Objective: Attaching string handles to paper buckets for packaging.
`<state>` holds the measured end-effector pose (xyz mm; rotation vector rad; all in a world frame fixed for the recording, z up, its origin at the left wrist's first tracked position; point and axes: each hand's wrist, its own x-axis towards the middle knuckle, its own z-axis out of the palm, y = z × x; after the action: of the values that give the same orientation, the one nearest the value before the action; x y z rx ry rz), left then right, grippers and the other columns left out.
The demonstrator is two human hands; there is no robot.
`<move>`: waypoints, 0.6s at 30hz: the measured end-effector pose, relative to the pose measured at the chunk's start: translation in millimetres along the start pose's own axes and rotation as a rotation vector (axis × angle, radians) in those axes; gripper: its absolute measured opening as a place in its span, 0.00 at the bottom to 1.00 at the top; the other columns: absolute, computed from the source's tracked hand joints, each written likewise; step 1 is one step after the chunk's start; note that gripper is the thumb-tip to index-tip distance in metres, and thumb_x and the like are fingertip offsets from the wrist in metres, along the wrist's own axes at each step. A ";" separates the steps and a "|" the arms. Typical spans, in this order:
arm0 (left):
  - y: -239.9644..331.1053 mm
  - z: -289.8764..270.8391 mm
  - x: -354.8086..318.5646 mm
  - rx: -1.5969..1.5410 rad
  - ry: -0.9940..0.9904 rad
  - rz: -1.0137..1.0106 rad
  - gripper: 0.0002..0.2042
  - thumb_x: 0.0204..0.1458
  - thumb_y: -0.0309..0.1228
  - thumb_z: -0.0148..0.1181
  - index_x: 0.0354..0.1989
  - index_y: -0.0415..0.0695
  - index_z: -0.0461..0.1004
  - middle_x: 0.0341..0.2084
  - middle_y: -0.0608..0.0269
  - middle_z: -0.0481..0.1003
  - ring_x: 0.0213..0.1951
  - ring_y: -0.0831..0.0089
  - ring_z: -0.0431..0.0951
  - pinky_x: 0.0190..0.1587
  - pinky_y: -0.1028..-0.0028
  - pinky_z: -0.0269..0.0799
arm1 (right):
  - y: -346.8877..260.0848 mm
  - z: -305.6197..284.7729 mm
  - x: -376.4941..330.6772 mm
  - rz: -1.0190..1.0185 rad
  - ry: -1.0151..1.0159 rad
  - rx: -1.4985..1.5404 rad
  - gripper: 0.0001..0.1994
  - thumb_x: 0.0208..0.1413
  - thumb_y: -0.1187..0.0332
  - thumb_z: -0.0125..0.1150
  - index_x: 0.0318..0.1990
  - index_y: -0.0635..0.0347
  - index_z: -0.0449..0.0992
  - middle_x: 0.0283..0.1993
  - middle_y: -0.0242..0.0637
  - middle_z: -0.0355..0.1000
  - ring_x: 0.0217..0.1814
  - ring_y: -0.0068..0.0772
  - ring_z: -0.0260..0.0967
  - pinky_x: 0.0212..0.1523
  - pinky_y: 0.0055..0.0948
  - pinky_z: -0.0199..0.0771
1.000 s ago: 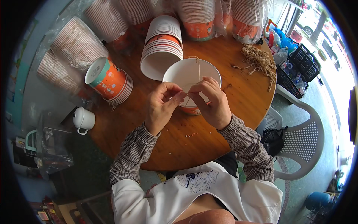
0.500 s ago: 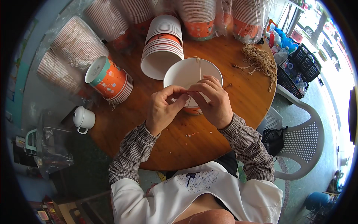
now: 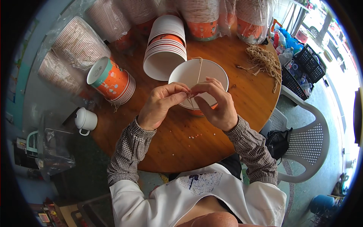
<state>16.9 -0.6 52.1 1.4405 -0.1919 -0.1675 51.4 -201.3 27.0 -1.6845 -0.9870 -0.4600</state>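
In front of me an open paper bucket (image 3: pixel 218 75), white inside and orange outside, stands on the wooden table. A thin twine string (image 3: pixel 199 70) is fastened at its far rim and runs across the mouth to my fingers at the near rim. My left hand (image 3: pixel 157 106) pinches the string between thumb and index finger. Close beside it, my right hand (image 3: pixel 220 106) has its index fingertip and thumb at the same string, with a small loop or knot between the hands. Fingers partly cover the string's near end.
Nested white buckets (image 3: pixel 165 64) lie sideways behind the bucket. An orange bucket stack (image 3: pixel 115 85) stands upside down at left, near a white lidded mug (image 3: pixel 86 120). Plastic-wrapped stacks (image 3: pixel 202 19) line the back. A twine heap (image 3: pixel 262 62) lies at right, near a white chair (image 3: pixel 306 140).
My left hand has shifted slightly left and lower. The right thumb has moved away from the left fingertips, opening a gap where a string loop shows. The bucket sits slightly further right in view.
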 end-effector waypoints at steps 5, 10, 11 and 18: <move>1.0 0.6 -0.3 -0.005 -0.001 -0.025 0.09 0.58 0.26 0.56 0.43 0.33 0.75 0.41 0.66 0.74 0.43 0.80 0.73 0.51 0.80 0.68 | 0.1 -0.8 2.7 -0.046 -0.020 -0.032 0.09 0.49 0.77 0.63 0.38 0.57 0.75 0.37 0.33 0.75 0.44 0.36 0.73 0.62 0.43 0.59; -5.9 10.4 0.1 0.153 -0.020 0.093 0.08 0.55 0.26 0.60 0.41 0.35 0.75 0.39 0.67 0.74 0.40 0.83 0.74 0.43 0.82 0.71 | 6.8 0.8 3.3 0.012 0.032 0.005 0.08 0.48 0.77 0.64 0.36 0.57 0.76 0.34 0.32 0.76 0.41 0.37 0.73 0.59 0.42 0.62; -9.4 8.0 0.3 0.153 -0.020 0.092 0.08 0.55 0.26 0.60 0.41 0.35 0.75 0.39 0.67 0.74 0.40 0.83 0.74 0.43 0.82 0.71 | 7.4 1.4 3.4 0.019 0.050 0.009 0.08 0.47 0.77 0.64 0.36 0.57 0.76 0.34 0.33 0.76 0.40 0.38 0.73 0.58 0.40 0.64; -11.9 5.8 -3.3 0.311 0.014 0.156 0.05 0.53 0.22 0.59 0.38 0.37 0.73 0.39 0.67 0.73 0.39 0.82 0.73 0.42 0.81 0.69 | 7.6 -0.5 5.1 0.054 0.056 0.018 0.07 0.47 0.79 0.63 0.35 0.60 0.76 0.34 0.35 0.76 0.41 0.41 0.72 0.50 0.36 0.68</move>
<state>12.4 -6.9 40.9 1.7274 -0.3289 0.0011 60.5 -200.5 26.3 -1.6698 -0.9007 -0.4587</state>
